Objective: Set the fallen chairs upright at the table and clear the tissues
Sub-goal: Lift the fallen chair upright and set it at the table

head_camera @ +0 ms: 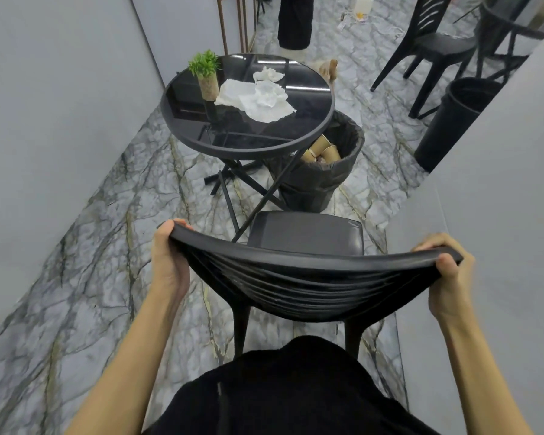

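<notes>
A black chair (305, 271) stands upright right in front of me, its seat facing the round black glass table (201, 142). My left hand (167, 255) grips the left end of its backrest top rail, and my right hand (446, 271) grips the right end. Several crumpled white tissues (258, 95) lie in a heap on the tabletop, beside a small potted plant (206, 75).
A black-lined bin (324, 183) holding paper cups stands under the table's right edge. Grey walls close in on both sides of the marble floor. Far right stand another upright black chair (437, 42) and a black bin (453, 120). Someone's dark-clothed legs (296, 20) are behind the table.
</notes>
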Tool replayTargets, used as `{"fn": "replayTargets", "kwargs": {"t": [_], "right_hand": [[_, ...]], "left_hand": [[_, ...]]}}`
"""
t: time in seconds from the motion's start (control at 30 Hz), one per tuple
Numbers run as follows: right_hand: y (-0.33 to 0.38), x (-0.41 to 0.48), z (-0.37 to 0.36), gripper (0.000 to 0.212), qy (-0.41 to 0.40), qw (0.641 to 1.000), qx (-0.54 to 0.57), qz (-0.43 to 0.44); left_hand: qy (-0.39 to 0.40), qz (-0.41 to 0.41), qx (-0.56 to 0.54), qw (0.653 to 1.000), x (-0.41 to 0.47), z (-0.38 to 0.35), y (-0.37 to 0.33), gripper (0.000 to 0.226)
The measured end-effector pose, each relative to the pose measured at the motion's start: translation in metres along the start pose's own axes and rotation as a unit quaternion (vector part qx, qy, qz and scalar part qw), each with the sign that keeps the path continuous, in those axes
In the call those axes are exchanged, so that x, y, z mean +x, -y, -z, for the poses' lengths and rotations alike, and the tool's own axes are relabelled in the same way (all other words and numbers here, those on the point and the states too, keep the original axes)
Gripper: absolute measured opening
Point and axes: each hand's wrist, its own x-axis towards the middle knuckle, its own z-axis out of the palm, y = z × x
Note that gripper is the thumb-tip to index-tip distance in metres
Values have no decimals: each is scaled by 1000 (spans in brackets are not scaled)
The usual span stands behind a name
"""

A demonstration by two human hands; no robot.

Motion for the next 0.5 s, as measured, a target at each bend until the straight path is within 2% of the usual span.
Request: {"fn": "replayTargets", "kwargs": {"t": [0.1,0.5], "right_hand": [[1,23,2,17,-22,1000,10,5],[-17,130,27,22,34,998,53,-30]], "left_hand": [[-25,10,-7,1000,5,-12,-4,23],[-145,-26,-65,987,1,-75,8,18]]}}
